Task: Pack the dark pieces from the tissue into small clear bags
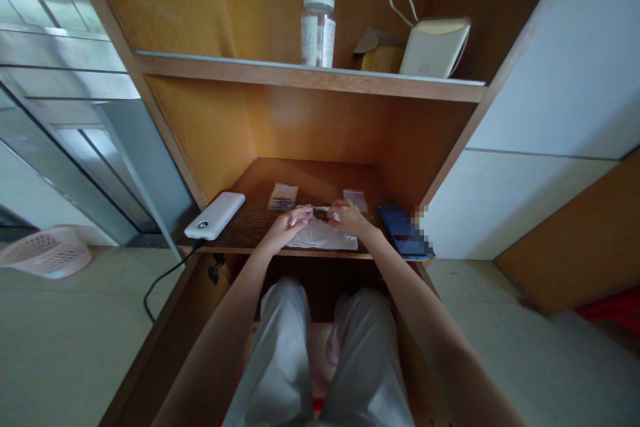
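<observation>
Head view, looking down into a wooden desk unit: a small dark object (321, 215), too small to identify, sits between the hands on a crumpled white tissue (320, 238) at the front of the dark wooden desktop (310, 180). The left hand (286, 228) and right hand (351, 218) are apart but close together, their fingers curving down toward the object from either side; whether either hand is clamped on it cannot be told. The tissue seems to serve as a soft underlay, keeping the object off the bare wood. Two small clear plastic bags lie just beyond the hands, the left one (283, 197) holding dark contents and the right one (355, 200) looking nearly flat, both apparently kept within easy reach. A white power bank (215, 215) lies to the left, its black cable (165, 277) dropping over the desk edge, and a smartphone (403, 232) lies to the right; their placement at the sides appears to leave the middle free. The forearms extend over light grey trousers (280, 353), with the legs under the desktop, which likely explains the work's position near the front edge. Well above, the upper shelf (310, 77) holds a clear jar (318, 28), a cardboard box (380, 52) and a white pouch (435, 47).
</observation>
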Demonstrator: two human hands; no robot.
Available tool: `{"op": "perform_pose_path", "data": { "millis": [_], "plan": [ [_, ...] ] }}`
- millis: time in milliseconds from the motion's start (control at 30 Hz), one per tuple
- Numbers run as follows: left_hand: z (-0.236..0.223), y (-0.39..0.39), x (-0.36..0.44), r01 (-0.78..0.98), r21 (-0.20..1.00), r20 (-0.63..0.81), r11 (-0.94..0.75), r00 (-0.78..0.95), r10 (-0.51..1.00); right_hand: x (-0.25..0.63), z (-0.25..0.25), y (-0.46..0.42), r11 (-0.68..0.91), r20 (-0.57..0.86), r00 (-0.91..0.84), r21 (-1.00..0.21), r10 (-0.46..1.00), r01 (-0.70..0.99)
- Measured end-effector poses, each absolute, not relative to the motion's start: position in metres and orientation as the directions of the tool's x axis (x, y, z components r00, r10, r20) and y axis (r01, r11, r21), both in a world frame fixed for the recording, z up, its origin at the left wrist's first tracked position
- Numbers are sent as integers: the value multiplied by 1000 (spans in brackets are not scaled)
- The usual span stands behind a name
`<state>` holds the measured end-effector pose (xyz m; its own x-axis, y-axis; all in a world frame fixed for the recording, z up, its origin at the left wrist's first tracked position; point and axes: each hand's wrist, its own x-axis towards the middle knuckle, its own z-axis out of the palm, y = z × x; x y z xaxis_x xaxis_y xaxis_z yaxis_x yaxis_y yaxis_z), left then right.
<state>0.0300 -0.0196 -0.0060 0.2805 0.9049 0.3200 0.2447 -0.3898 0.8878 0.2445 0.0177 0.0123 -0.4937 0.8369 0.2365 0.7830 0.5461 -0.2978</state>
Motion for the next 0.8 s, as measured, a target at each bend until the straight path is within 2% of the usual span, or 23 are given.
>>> {"op": "perform_pose_path", "data": {
  "millis": [233,333,433,533,733,800],
  "plan": [
    [-7,-18,30,237,891,311,-387,304,901,246,11,23,541,149,-520,-243,841,805],
    [-10,-17,31,229,898,303,-375,297,906,245,10,25,565,242,-511,-336,825,753],
    [-13,-16,30,226,910,280,-347,282,918,239,16,25,641,418,-486,-482,767,597],
    [-15,-16,30,226,918,264,-326,268,927,227,23,23,711,564,-433,-547,703,442],
    [-16,-16,29,279,913,239,-296,221,945,206,25,18,751,581,-492,-593,648,289],
    [-16,-16,30,266,915,247,-302,220,944,207,21,20,733,583,-460,-618,670,285]
  ]
}}
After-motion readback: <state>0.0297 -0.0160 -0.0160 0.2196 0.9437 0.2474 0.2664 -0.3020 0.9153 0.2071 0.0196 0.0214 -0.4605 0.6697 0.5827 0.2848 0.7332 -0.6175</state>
